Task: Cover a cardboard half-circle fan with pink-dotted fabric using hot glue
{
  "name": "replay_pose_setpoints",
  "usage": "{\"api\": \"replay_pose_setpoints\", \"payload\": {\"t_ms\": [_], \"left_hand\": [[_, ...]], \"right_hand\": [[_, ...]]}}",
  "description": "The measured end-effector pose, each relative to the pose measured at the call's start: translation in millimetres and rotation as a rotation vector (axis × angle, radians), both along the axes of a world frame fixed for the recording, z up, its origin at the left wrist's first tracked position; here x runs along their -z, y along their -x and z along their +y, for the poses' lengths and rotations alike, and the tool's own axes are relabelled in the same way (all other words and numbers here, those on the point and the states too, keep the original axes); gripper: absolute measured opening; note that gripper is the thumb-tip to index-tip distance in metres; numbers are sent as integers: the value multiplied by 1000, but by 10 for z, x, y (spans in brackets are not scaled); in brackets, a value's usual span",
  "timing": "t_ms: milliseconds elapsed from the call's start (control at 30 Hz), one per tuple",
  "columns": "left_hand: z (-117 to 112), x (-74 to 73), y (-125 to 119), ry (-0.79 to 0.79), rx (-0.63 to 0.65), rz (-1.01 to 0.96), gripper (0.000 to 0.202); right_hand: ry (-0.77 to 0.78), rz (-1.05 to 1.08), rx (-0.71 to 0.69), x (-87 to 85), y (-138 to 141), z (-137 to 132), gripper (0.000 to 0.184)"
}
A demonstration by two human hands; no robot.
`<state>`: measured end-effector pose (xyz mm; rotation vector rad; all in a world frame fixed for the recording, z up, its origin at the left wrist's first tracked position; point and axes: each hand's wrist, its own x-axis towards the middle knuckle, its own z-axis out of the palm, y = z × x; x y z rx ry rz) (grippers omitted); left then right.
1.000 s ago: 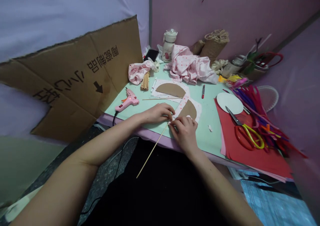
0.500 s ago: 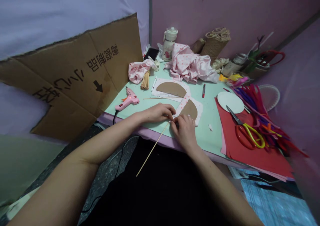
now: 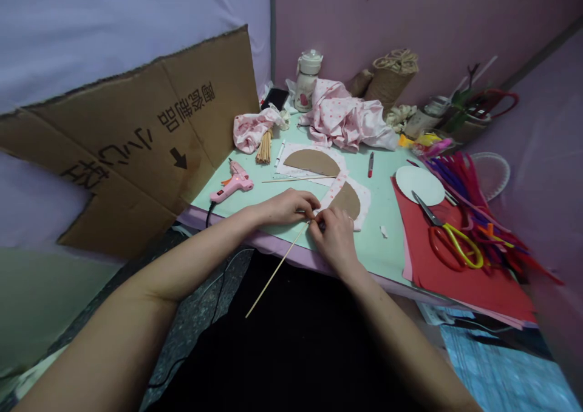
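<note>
At the table's front edge both hands meet over a piece of pink polka-dot fabric (image 3: 334, 192) with a half-round brown cardboard (image 3: 347, 202) lying on it. My left hand (image 3: 295, 206) has its fingers curled and pinches the near end of the fabric's folded strip. Close beside it, my right hand (image 3: 336, 233) is bent over the same corner, fingertips closed on the fabric. A thin wooden skewer (image 3: 276, 272) runs out from under the fingers, past the edge and over my lap; its upper end is hidden. Behind lies a second cardboard half-circle (image 3: 312, 161) on fabric, with another skewer (image 3: 298, 179).
A pink glue gun (image 3: 234, 181) lies left, near a bundle of skewers (image 3: 264, 148). Crumpled fabric (image 3: 341, 114) and a bottle (image 3: 307, 81) stand behind. Scissors (image 3: 449, 236) rest on red sheets (image 3: 423, 260) at right. Upright cardboard (image 3: 150, 127) borders the left.
Both hands stay at the fabric corner with only slight finger movement. The skewer's free end has shifted a little to the left and up.
</note>
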<state>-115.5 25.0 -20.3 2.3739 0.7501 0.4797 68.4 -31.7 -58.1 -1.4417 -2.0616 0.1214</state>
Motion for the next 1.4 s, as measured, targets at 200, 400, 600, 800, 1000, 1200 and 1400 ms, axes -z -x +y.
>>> {"api": "replay_pose_setpoints", "payload": {"t_ms": [200,400,600,800,1000,1200,1400], "left_hand": [[-128,-121,97,-103,-148,25,22],[-532,-319,635,-266,-809,152,27],[-875,-214,1015,-252,-1303,438,49],[-830,-49,1004,-218,-1331,506,53],[-669,-3,953,-208,-1300,586,38],[-779,-124,880,-290,-1277,406,29],[-927,-519,329,-337,-782,72,23]], "right_hand": [[-48,46,-52,-38,-87,-95,8],[-168,-96,-60,-75,-158,-244,11],[-261,-153,-103,-161,-192,-295,12],[-185,-231,-221,-246,-278,-420,13],[-185,-69,-237,-309,-362,-511,6],[-137,143,-222,-407,-355,-593,7],[132,601,-240,-486,-105,-654,24]]}}
